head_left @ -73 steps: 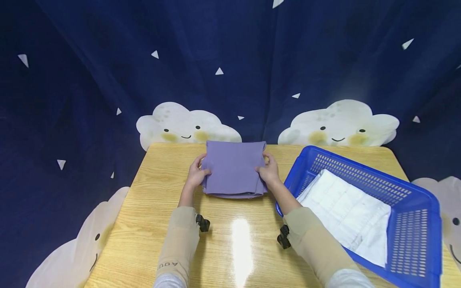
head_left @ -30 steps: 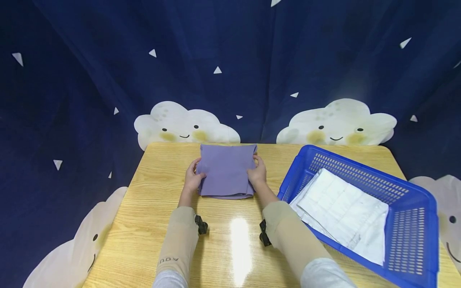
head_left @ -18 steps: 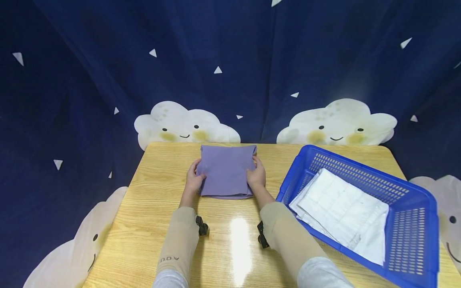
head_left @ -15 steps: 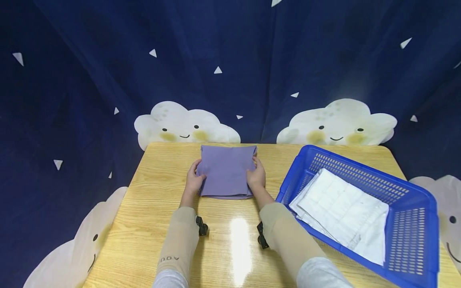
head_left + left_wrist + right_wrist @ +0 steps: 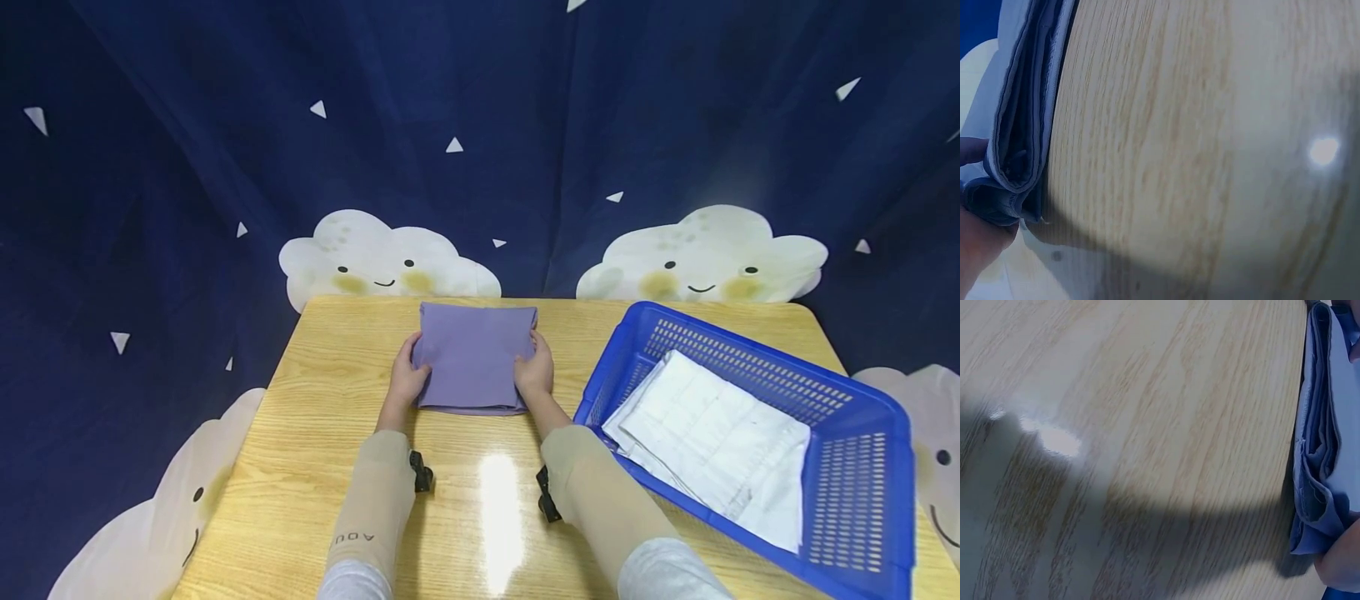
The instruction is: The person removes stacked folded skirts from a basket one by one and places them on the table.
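Observation:
A folded purple cloth [image 5: 476,358] lies near the far edge of the table, its top face smooth. My left hand [image 5: 407,377] grips its left side, thumb over the top and fingers at the outer edge. On the opposite side my right hand [image 5: 534,371] holds it in the same way. In the left wrist view, several stacked layers of the cloth [image 5: 1029,106] show along the near edge, beside part of my left hand [image 5: 982,247]. The right wrist view shows the layered cloth [image 5: 1319,437] and a bit of my right hand [image 5: 1342,559]. Fingertips under the cloth are hidden.
A blue plastic basket [image 5: 862,392] stands at an angle on the right of the wooden table [image 5: 315,417], close to my right forearm. Inside it lies folded white fabric [image 5: 712,433]. A dark blue curtain [image 5: 480,100] with clouds hangs behind the table's far edge.
Compared with the oldest frame, the purple cloth looks narrower and sits slightly further left; my right hand has moved left with its edge. Over the last second the hands have barely moved.

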Demonstrator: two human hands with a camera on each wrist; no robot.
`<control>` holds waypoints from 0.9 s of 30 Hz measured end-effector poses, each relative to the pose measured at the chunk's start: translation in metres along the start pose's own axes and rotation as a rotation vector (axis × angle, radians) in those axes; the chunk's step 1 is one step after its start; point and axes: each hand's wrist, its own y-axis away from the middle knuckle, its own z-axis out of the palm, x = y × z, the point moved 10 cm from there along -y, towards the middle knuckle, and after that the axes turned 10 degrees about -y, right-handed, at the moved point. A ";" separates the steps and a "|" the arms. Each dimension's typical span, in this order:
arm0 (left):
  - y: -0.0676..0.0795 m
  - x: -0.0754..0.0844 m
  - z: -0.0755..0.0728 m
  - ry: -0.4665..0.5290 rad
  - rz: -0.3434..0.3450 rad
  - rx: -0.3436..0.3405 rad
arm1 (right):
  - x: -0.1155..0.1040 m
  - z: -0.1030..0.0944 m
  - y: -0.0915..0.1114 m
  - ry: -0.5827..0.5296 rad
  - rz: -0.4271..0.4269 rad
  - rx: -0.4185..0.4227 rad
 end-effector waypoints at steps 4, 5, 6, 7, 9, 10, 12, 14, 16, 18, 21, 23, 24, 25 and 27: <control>0.003 0.005 -0.001 -0.010 0.017 -0.004 | 0.001 -0.001 0.001 0.004 -0.021 0.014; 0.002 0.003 0.001 -0.014 0.002 -0.005 | 0.001 -0.001 0.001 0.004 -0.026 0.015; 0.003 0.006 0.000 -0.032 -0.001 -0.007 | 0.001 -0.001 0.002 0.004 -0.032 0.015; 0.005 0.009 0.000 -0.042 -0.007 -0.009 | 0.002 0.000 0.002 0.002 -0.036 0.015; 0.011 0.021 -0.004 -0.096 -0.053 -0.020 | 0.003 0.001 0.002 0.004 -0.045 0.012; 0.012 0.023 -0.004 -0.131 -0.064 -0.022 | 0.003 0.001 0.003 0.003 -0.048 0.011; 0.015 0.027 -0.006 -0.209 -0.083 -0.020 | 0.005 0.001 0.004 0.002 -0.058 0.013; 0.018 0.029 -0.007 -0.285 -0.100 -0.024 | 0.006 0.001 0.005 0.001 -0.063 0.018; 0.020 0.030 -0.008 -0.358 -0.107 -0.024 | 0.007 0.001 0.005 -0.005 -0.066 0.020; 0.021 0.030 -0.009 -0.388 -0.110 -0.023 | 0.008 0.001 0.006 -0.008 -0.067 0.020; 0.022 0.030 -0.009 -0.413 -0.111 -0.024 | 0.009 0.002 0.007 0.002 -0.069 0.019; 0.023 0.028 -0.009 -0.418 -0.122 -0.033 | 0.008 0.002 0.008 0.013 -0.077 0.023; 0.023 0.027 -0.009 -0.420 -0.126 -0.038 | 0.008 0.002 0.008 0.018 -0.081 0.025; 0.023 0.027 -0.008 -0.423 -0.131 -0.043 | 0.008 0.001 0.009 0.023 -0.086 0.029; 0.024 0.026 -0.008 -0.425 -0.136 -0.049 | 0.006 0.001 0.009 0.037 -0.101 0.037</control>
